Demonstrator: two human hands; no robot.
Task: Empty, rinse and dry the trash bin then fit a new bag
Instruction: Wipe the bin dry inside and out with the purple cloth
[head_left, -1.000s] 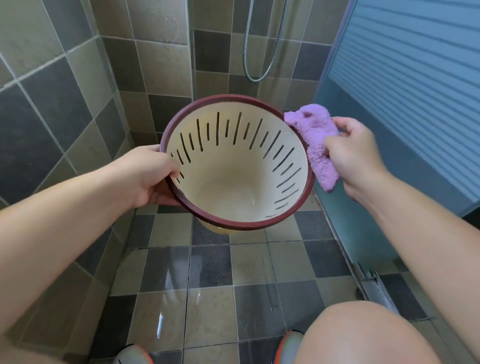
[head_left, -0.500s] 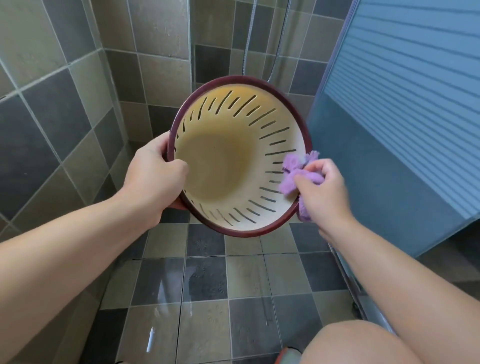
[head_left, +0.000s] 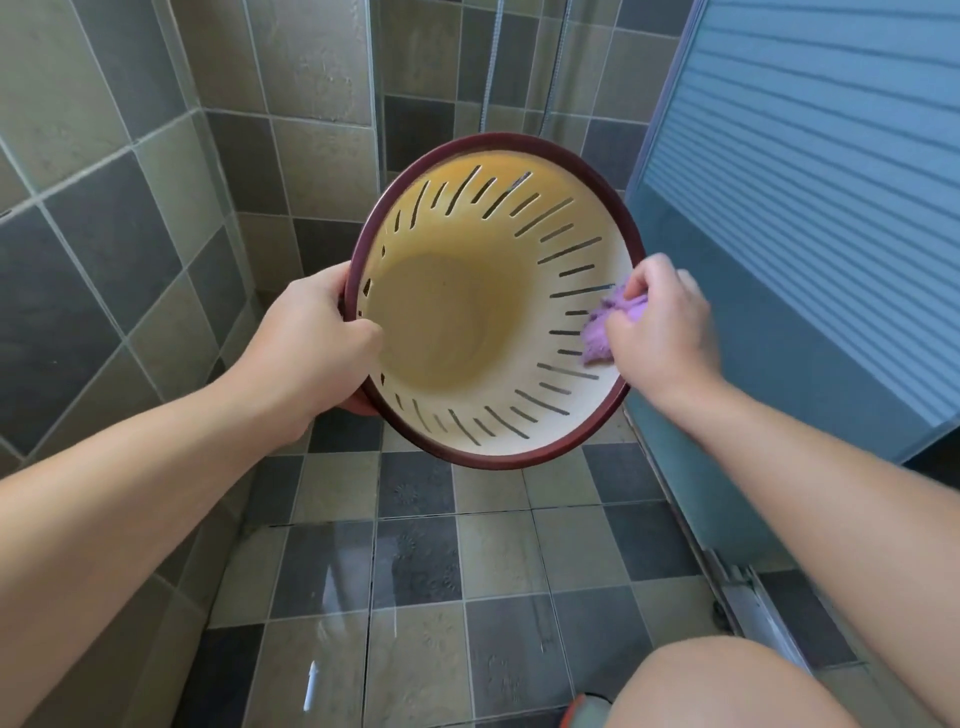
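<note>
Trash bin (head_left: 457, 332) held up mid-frame, tipped so its mouth faces the camera, dark red rim (head_left: 498, 460) round a cream slotted wall. Left hand (head_left: 311, 343) clenched on the rim at centre-left, thumb hooked inside, fingers behind. Right hand (head_left: 660, 322) at centre-right grips a bunched purple cloth (head_left: 602, 332), pressing it on the inner wall just below the rim. Bin looks empty; drying step is in hand, no bag in view. Judging by looks: thin plastic, light, stiff enough at the rim for one hand, though the slotted wall probably flexes under pressure (slots could snag cloth fibres). Likely slick if wet, so the thick rim is the best hold, opposite the wiped side. Cloth is soft and bunches easily. Tiled floor (head_left: 415, 561) at lower centre shows a wet sheen; shower hose (head_left: 491, 62) hangs at top centre; frosted door (head_left: 810, 208) at right
</note>
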